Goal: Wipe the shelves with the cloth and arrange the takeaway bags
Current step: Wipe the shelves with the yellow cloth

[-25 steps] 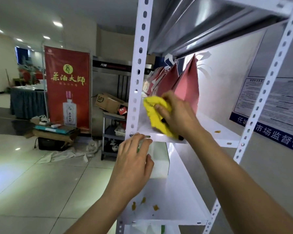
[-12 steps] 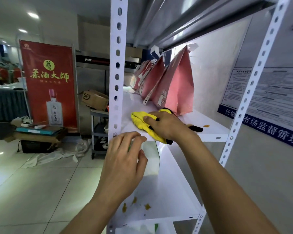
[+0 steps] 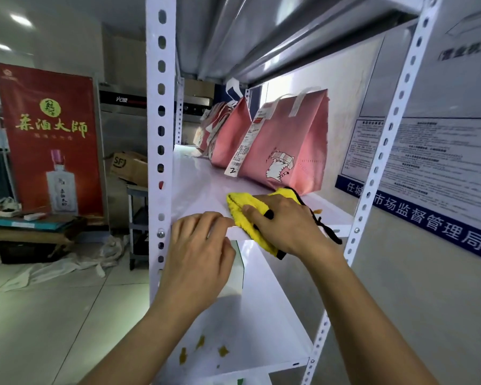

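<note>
Yellow microfibre cloth [image 3: 252, 218] being pressed flat under right hand [image 3: 286, 222] at white shelf [image 3: 197, 190] front edge. Left hand [image 3: 197, 262] gripping shelf lip, fingers curled. Pink takeaway bags [image 3: 286, 151] standing just behind.

Red banner [image 3: 49, 140], tiled floor [image 3: 39, 315].

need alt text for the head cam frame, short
A person's right hand presses a yellow cloth onto the front of a white metal shelf, while the left hand grips the shelf's front edge. Pink takeaway bags stand in a row further back on the same shelf.
</note>
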The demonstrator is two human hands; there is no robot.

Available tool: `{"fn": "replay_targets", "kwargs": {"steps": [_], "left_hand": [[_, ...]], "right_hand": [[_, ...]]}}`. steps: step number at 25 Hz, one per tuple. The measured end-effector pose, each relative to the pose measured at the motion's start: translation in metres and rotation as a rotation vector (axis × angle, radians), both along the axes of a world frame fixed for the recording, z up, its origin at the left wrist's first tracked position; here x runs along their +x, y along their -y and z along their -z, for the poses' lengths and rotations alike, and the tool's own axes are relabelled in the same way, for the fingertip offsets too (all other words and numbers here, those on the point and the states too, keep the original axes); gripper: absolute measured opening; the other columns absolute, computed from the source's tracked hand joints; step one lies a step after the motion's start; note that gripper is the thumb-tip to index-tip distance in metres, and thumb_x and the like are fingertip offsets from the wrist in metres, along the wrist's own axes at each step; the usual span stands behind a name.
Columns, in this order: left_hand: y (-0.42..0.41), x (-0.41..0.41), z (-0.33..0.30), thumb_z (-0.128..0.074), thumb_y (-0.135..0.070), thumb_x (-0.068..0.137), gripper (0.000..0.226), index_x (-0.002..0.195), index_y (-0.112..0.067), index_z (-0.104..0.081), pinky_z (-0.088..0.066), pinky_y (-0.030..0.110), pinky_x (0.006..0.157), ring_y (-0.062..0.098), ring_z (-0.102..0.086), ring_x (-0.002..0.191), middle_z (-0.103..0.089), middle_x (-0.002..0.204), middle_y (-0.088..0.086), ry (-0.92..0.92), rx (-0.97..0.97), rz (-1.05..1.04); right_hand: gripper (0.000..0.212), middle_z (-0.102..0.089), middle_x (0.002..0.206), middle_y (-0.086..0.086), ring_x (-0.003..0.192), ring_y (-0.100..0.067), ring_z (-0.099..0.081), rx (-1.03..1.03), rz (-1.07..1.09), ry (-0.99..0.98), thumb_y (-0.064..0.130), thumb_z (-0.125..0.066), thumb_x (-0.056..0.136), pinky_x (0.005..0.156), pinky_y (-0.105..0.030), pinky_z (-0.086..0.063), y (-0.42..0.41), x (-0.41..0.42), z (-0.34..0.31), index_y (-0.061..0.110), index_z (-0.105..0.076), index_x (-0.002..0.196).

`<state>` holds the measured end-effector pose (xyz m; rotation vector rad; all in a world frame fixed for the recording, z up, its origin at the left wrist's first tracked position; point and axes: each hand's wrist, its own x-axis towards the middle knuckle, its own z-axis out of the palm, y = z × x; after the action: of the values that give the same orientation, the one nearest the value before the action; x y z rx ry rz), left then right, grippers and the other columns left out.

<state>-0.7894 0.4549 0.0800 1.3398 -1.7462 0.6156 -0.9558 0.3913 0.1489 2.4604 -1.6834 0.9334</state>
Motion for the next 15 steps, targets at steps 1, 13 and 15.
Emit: {"fn": "replay_targets", "kwargs": {"steps": [1, 13, 15], "left_hand": [[0.0, 0.0, 0.001, -0.052, -0.014, 0.087, 0.027, 0.111, -0.017, -0.065, -0.041, 0.04, 0.084, 0.027, -0.057, 0.095, -0.064, 0.109, 0.001, -0.008, -0.009, 0.002], [-0.005, 0.004, 0.006, -0.053, -0.014, 0.087, 0.032, 0.117, -0.015, -0.066, -0.038, 0.033, 0.093, 0.024, -0.057, 0.102, -0.066, 0.116, 0.0, -0.091, -0.003, 0.074], [-0.006, 0.006, 0.006, -0.052, -0.014, 0.088, 0.033, 0.118, -0.014, -0.066, -0.039, 0.034, 0.096, 0.024, -0.058, 0.106, -0.066, 0.118, 0.0, -0.077, 0.002, 0.098]], "right_hand": [[0.039, -0.07, 0.117, 0.006, 0.118, -0.02, -0.054, -0.01, 0.004, 0.011, 0.058, -0.042, 0.099, 0.093, -0.038, -0.039, -0.002, -0.001, 0.001, 0.044, -0.062, 0.13], [0.048, -0.061, 0.135, -0.007, 0.124, -0.031, -0.054, 0.233, 0.374, -0.024, 0.05, -0.034, 0.1, 0.104, -0.043, -0.041, 0.027, -0.045, -0.017, 0.028, -0.056, 0.137], [0.05, -0.061, 0.135, -0.007, 0.125, -0.031, -0.053, 0.231, 0.37, -0.053, 0.054, -0.034, 0.1, 0.102, -0.042, -0.04, 0.028, -0.047, -0.017, 0.03, -0.054, 0.14]]}}
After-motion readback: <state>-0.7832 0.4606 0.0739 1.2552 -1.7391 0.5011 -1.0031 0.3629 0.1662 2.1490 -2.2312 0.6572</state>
